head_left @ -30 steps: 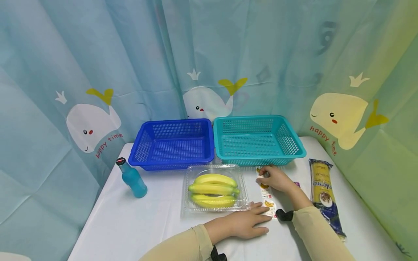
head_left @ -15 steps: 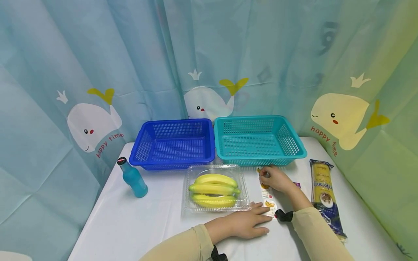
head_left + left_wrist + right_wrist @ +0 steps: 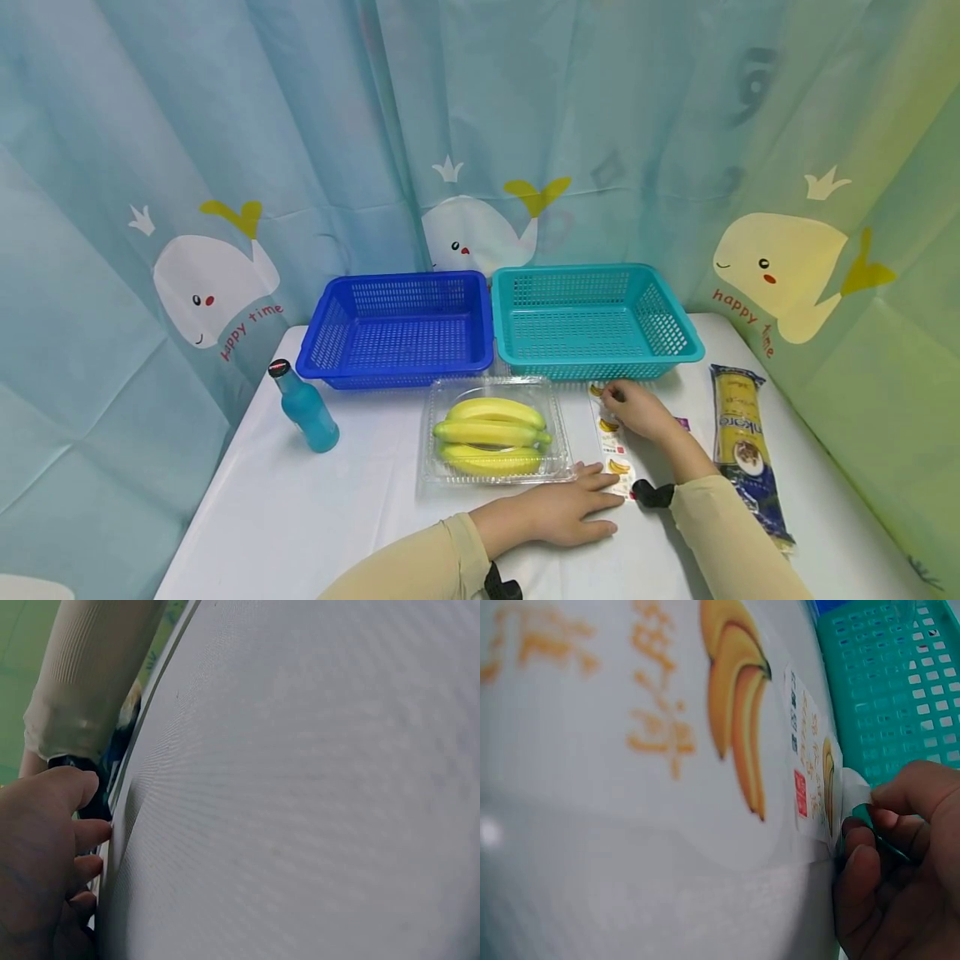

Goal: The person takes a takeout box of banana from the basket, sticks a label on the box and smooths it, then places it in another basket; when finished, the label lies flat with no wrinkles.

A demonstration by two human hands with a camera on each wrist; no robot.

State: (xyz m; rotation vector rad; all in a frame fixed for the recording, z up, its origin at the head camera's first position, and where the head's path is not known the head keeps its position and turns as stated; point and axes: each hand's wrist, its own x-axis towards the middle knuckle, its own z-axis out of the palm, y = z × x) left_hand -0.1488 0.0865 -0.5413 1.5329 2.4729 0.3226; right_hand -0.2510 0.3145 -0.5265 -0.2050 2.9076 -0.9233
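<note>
A white strip of banana stickers (image 3: 612, 445) lies on the table in front of the teal basket. My left hand (image 3: 566, 510) rests palm down with spread fingers, fingertips over the strip's near end. At its far end my right hand (image 3: 639, 412) pinches a white edge of the strip between thumb and forefinger, seen close up in the right wrist view beside the printed bananas (image 3: 736, 697). To the left sits a clear plastic clamshell box (image 3: 561, 417) with several bananas (image 3: 491, 433) in it. The left wrist view shows the left hand (image 3: 37, 847) low beside the tabletop.
A blue basket (image 3: 393, 375) and a teal basket (image 3: 600, 367) stand side by side at the back. The blue bottle (image 3: 306, 410) is at far left, a yellow and blue food packet (image 3: 746, 450) at far right. A small purple item (image 3: 682, 423) shows behind the right wrist.
My right fingers have drawn back slightly to the right and away, uncovering more of the strip's printed bananas. The left hand stays where it was.
</note>
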